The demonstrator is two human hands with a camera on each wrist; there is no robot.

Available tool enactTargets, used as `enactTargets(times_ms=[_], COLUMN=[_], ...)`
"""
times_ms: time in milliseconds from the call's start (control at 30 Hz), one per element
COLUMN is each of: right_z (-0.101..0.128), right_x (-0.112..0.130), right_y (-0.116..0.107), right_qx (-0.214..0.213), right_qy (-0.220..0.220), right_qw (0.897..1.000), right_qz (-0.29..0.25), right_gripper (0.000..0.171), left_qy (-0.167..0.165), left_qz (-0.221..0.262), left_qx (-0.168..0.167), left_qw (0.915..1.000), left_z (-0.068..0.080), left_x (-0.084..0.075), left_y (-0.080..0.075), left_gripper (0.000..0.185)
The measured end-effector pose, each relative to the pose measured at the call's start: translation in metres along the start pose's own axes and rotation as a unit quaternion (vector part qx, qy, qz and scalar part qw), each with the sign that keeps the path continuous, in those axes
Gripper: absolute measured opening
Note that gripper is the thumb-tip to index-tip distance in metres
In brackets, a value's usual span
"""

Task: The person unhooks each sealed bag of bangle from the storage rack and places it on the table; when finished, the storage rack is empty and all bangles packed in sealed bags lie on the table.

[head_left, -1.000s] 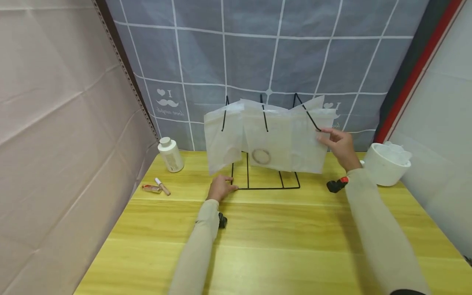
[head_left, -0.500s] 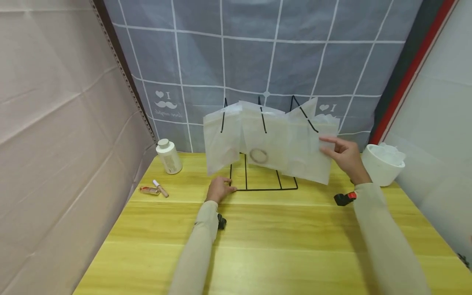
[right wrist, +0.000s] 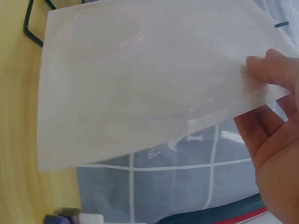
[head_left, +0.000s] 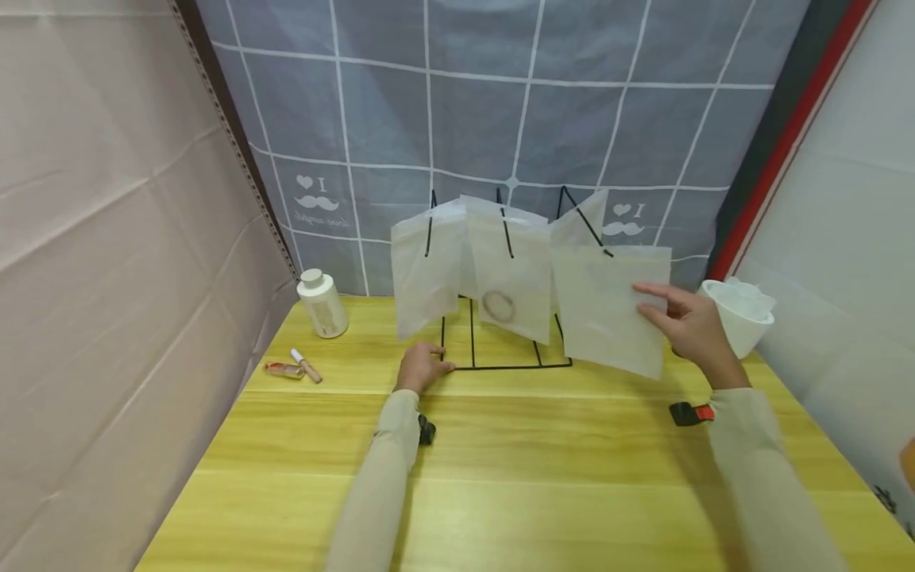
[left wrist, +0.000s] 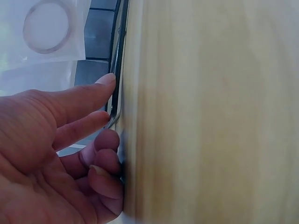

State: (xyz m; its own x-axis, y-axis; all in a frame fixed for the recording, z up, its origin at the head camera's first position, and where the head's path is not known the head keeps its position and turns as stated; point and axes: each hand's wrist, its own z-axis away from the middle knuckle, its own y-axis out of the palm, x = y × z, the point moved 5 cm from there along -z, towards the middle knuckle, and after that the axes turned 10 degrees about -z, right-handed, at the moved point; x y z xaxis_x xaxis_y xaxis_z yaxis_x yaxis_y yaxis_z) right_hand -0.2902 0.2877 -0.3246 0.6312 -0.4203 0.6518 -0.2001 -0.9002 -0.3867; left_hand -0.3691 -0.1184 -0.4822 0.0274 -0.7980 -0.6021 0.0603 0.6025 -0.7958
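Observation:
A black wire display rack (head_left: 511, 367) stands on the table, with translucent white zip bags on its prongs. My left hand (head_left: 420, 367) holds the front left corner of its base between thumb and finger; the other fingers are curled on the tabletop. My right hand (head_left: 689, 326) pinches the right edge of the front right bag (head_left: 611, 306). That bag's top edge lies at the tip of the right prong (head_left: 588, 226); whether it still hangs there I cannot tell. Another bag (head_left: 581, 221) hangs behind it. The middle bag (head_left: 525, 278) contains a ring-shaped bracelet (head_left: 498, 306).
A white bottle (head_left: 323, 304) stands at the back left, near two small tubes (head_left: 306, 365). Behind my right hand is a white pot (head_left: 739, 318). A grey gridded cloth (head_left: 472, 119) hangs behind the rack.
My right hand has moved right and toward me, drawing the front right bag along its prong to the tip. The left hand stays on the rack's base corner.

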Motion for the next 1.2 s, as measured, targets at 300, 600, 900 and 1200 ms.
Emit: enactTargets(times_ms=[300,600,900,1200], right_z=[0.019,0.096,0.162,0.174], right_x=[0.03,-0.057,-0.158,-0.171], right_y=[-0.039,-0.112,-0.15,-0.163], right_qx=[0.0,0.152,0.241,0.223], right_qy=[-0.101,0.296,0.337,0.388], right_qw=[0.994,0.941,0.893,0.876], right_qz=[0.048,0.062,0.174,0.179], right_gripper=[0.046,0.04,0.045,0.061], left_qy=[0.006,0.005,0.001,-0.001], left_qz=[-0.005,-0.006,-0.001,0.003], left_qx=[-0.001,0.001,0.007,0.007], left_qw=[1.0,1.0,1.0,1.0], left_z=[-0.001,0.001,0.005,0.001], left_x=[0.003,0.004,0.007,0.006], left_y=[-0.001,0.002,0.0,0.0], left_gripper=[0.042,0.042,0.044,0.043])
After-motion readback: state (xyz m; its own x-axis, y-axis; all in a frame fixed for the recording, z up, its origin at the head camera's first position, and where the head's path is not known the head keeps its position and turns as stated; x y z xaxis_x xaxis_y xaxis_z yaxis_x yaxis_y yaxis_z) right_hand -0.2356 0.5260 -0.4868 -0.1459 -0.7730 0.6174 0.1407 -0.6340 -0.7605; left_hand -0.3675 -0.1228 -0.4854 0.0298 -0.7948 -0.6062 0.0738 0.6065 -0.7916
